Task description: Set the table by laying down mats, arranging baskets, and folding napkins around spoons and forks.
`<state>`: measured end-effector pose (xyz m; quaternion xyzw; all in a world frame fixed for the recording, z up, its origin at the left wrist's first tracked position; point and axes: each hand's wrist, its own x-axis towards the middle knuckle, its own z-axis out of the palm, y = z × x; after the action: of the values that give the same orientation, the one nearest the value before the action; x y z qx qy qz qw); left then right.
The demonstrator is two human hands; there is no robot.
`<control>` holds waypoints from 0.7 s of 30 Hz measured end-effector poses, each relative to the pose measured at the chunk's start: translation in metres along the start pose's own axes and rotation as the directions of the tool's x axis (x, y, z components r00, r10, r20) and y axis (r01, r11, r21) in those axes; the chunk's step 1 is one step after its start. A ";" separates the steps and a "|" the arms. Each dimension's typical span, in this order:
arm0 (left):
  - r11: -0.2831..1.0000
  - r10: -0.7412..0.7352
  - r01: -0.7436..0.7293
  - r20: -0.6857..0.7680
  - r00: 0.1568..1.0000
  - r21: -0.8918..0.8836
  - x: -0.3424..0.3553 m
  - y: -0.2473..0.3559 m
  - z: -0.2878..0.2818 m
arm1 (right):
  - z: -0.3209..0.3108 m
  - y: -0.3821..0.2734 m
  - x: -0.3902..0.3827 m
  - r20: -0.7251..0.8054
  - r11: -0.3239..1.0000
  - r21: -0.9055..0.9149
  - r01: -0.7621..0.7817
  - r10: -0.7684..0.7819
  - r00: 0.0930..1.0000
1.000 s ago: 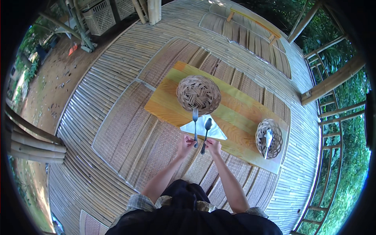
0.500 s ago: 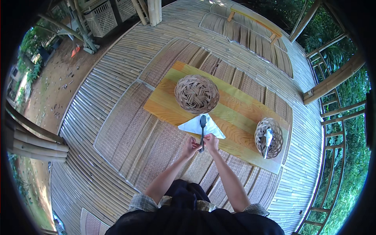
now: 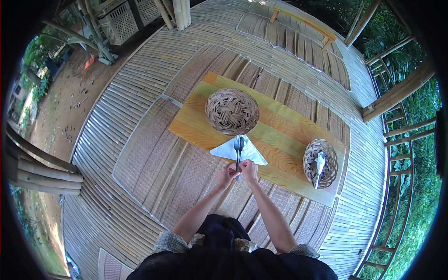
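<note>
A dark metal spoon points away from me over a white napkin, which is folded into a triangle at the table's near edge. The spoon's bowl looks doubled, as if a second utensil lies against it, but I cannot make out its kind. My left hand is closed at the handle's lower end. From the other side, my right hand pinches the handle a little higher up. Just beyond the napkin, a round woven basket rests with its woven base facing up.
The low wooden table stands on woven mats over a bamboo floor. At its right end, another woven basket holds a white-wrapped utensil bundle. A wooden bench stands far back; bamboo railing runs along the right.
The spoon's handle has shifted slightly within my fingers, and its bowl now looks doubled. Both hands stay close together at the table's near edge; the baskets and napkin have not moved.
</note>
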<state>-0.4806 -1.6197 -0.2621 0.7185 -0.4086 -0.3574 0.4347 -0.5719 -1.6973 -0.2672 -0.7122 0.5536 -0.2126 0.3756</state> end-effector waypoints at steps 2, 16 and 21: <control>0.999 -0.028 0.028 0.008 1.000 0.034 0.000 -0.001 -0.001 | 0.000 -0.004 0.000 0.002 1.000 -0.022 0.011 -0.011 1.000; 1.000 -0.005 0.005 -0.011 1.000 0.016 -0.008 0.005 0.005 | -0.002 0.009 0.002 0.157 0.993 -0.003 -0.118 0.117 0.981; 0.994 -0.055 0.043 -0.125 0.991 -0.098 -0.007 -0.002 0.008 | -0.008 -0.004 0.004 0.281 0.945 0.172 -0.277 0.222 0.934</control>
<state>-0.4895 -1.6151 -0.2658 0.7281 -0.3448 -0.3405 0.4848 -0.5744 -1.7032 -0.2594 -0.6139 0.5611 -0.1255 0.5408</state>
